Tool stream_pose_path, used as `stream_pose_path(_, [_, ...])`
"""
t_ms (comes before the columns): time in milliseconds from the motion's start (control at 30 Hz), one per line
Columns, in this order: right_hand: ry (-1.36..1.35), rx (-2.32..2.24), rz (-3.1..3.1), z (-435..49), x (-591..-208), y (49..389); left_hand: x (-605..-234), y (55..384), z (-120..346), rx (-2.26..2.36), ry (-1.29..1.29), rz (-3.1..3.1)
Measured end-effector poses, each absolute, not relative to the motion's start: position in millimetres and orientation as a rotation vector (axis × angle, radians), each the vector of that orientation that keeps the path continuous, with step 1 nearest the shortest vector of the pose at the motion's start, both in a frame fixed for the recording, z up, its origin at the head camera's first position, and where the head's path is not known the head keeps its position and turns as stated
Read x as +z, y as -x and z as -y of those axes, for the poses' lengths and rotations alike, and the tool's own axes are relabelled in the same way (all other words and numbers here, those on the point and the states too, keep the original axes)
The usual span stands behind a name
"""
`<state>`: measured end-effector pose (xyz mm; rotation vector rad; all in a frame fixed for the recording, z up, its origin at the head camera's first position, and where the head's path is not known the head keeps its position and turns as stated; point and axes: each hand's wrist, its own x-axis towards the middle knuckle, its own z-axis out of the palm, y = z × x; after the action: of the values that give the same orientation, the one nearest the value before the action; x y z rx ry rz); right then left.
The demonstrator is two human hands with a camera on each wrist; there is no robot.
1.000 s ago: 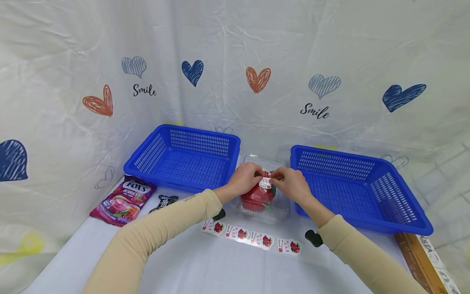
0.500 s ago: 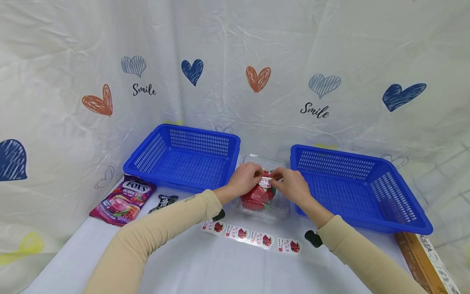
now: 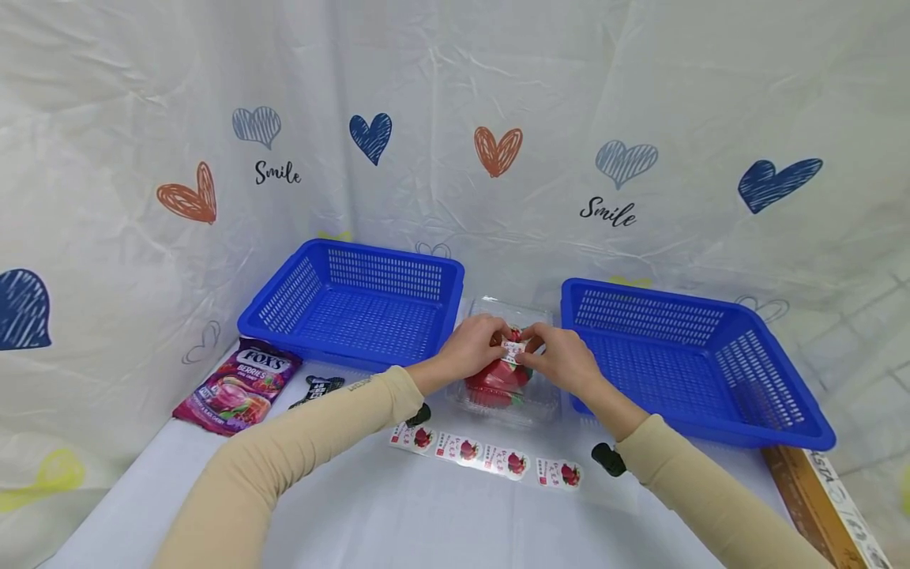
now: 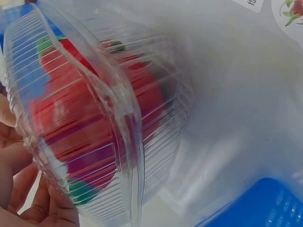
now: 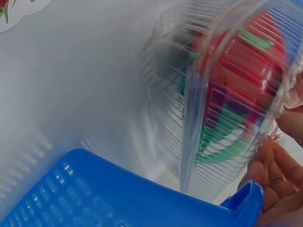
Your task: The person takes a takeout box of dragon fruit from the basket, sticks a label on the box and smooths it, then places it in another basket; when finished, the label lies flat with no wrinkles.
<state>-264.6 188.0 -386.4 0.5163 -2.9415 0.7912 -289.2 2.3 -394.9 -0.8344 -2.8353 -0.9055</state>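
A clear plastic clamshell box stands between the two baskets, with a red and green object inside it. Over its lid, a small white printed sticker spans the gap between both hands. My left hand pinches the sticker's left edge, and my right hand pinches its right edge, fingertips right at the lid. In the left wrist view, curled fingers lie beside the ribbed box wall. The right wrist view has the other hand's fingers close to the lid, with the sticker mostly hidden.
Blue baskets stand at left and right of the box. A strip of fruit stickers lies in front. Farther left are a purple Fox's candy bag and a small black packet. A brown box sits at right.
The sticker bent over between the fingertips and now faces up again, slightly higher on the lid. The fingertips shifted a little; the box and baskets stay put.
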Motion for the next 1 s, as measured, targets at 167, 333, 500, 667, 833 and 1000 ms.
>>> stream_pose_path(167, [-0.551, 0.796, 2.965, -189, -385, 265, -395, 288, -1, -0.910, 0.862, 2.840])
stream_pose_path(333, [-0.561, 0.788, 2.969, -189, -386, 264, -396, 287, -1, -0.904, 0.870, 2.838])
stream_pose_path(500, [-0.569, 0.777, 2.983, -189, -384, 264, -395, 285, 1, -0.911, 0.899, 2.832])
stream_pose_path(667, [-0.605, 0.750, 3.018, -189, -381, 266, -394, 287, 3, -0.920, 0.922, 2.839])
stream_pose_path(833, [-0.642, 0.741, 3.055, -188, -378, 270, -388, 297, 2, -0.907, 0.963, 2.964])
stream_pose_path(1000, [-0.597, 0.781, 3.103, -186, -378, 274, -379, 309, 1, -0.980, 0.964, 3.109])
